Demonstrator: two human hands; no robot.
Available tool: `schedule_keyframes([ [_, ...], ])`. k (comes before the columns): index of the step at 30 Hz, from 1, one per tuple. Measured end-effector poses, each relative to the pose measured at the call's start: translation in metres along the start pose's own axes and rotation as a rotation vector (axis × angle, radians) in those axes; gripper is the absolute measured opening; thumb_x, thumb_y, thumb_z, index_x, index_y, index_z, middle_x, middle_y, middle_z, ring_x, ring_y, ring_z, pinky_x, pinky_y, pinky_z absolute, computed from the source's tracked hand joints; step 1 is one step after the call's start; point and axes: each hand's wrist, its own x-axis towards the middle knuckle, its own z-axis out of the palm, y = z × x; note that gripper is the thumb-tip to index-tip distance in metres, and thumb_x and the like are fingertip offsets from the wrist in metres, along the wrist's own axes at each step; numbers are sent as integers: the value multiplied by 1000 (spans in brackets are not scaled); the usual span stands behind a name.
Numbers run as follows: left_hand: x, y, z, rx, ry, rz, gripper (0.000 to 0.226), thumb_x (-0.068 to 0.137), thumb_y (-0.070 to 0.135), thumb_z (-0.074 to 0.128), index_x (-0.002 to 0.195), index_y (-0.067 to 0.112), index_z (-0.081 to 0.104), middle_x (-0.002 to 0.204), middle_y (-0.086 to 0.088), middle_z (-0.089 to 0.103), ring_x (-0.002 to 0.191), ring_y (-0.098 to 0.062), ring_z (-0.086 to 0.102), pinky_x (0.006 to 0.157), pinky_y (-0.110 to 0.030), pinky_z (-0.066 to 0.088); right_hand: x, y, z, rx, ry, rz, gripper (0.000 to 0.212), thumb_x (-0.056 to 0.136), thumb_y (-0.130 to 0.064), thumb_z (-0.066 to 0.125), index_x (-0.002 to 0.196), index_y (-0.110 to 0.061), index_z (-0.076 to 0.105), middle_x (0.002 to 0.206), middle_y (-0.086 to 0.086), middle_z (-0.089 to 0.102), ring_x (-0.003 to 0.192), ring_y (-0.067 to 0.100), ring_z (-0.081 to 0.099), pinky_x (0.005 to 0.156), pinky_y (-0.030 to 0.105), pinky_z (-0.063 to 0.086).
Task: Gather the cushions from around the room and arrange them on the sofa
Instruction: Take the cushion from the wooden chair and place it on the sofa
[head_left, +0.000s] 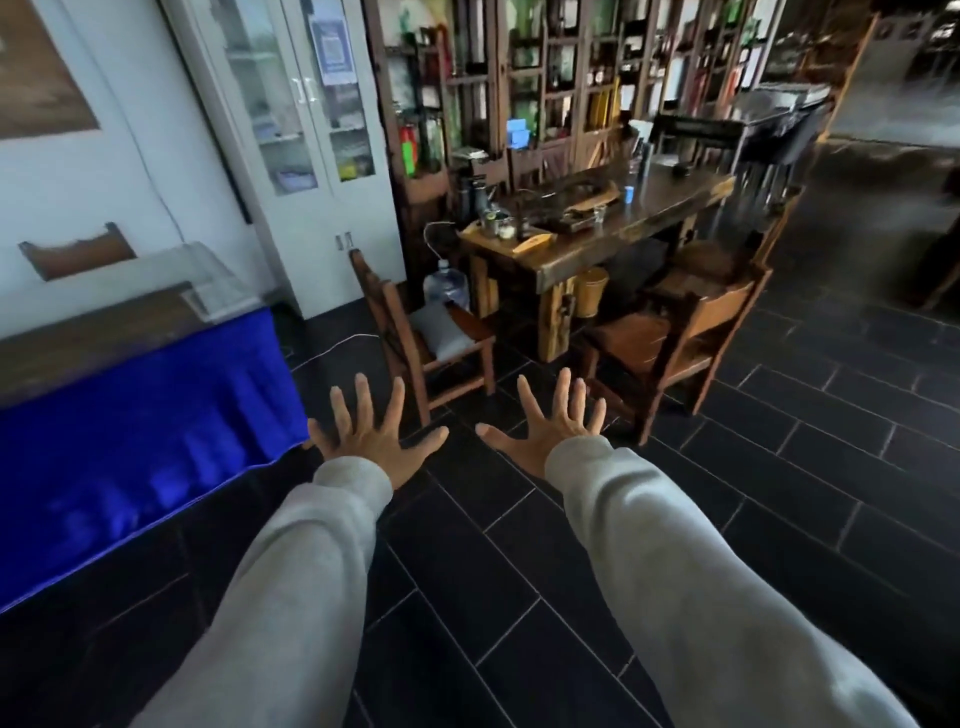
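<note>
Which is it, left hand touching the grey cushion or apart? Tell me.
Apart. The head view shows the left hand spread open in the air over the floor, with dark tiles between it and the grey cushion on the chair beyond.

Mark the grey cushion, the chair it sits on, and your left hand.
grey cushion (439, 331), head view, middle of its top face.
wooden chair (375, 291), head view, on its backrest.
left hand (371, 439), head view, back of the open hand.

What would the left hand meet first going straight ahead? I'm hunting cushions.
Probably the wooden chair holding the grey cushion; the left hand is spread open, empty, though depth is unclear.
</note>
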Motion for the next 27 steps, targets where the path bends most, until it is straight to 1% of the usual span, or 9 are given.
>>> schedule_keyframes([
  [5,68,4,11,-4,-39,-39,107,66,103,8,155,51,-22,166,2,-36,152,-34,-32,117,-68,-13,76,-13,0,-30,-84,-28,117,60,-107,9,157,-50,-22,164,12,-41,152,35,-34,116,62,-23],
  [10,164,19,26,-2,-93,-43,111,62,104,6,155,50,-23,166,1,-36,152,-34,-33,117,-67,-12,169,-22,4,-16,-119,-25,116,62,-106,9,158,-48,-21,165,13,-39,153,36,-32,118,63,-20],
  [12,211,27,30,-14,-104,-42,113,59,105,4,155,50,-23,166,0,-36,151,-35,-34,117,-66,-12,213,-24,3,-14,-132,-13,118,60,-107,8,158,-48,-22,165,13,-38,154,37,-31,117,63,-21],
  [17,337,45,25,-67,-154,6,114,59,105,7,153,51,-25,163,0,-41,148,-35,-40,115,-67,-16,337,-39,-10,1,-140,46,119,55,-107,5,157,-50,-21,168,12,-33,155,36,-27,117,63,-21],
  [22,456,56,4,-44,-152,-8,117,56,105,10,155,51,-21,165,0,-37,149,-34,-39,117,-68,-14,449,-59,-27,70,-157,83,124,49,-110,2,156,-51,-22,169,12,-29,157,35,-23,117,61,-22],
  [25,516,69,-10,-30,-219,-18,115,62,103,16,156,49,-21,167,-1,-35,150,-35,-35,118,-68,-12,497,-62,-30,111,-186,72,133,39,-111,-3,156,-51,-21,170,12,-26,158,35,-20,117,60,-21],
  [27,552,80,-13,-20,-240,3,112,68,100,24,156,48,-21,167,-1,-33,151,-36,-33,120,-68,-9,536,-62,-32,118,-181,71,134,38,-111,-3,156,-51,-20,171,12,-23,158,35,-17,118,60,-19],
])
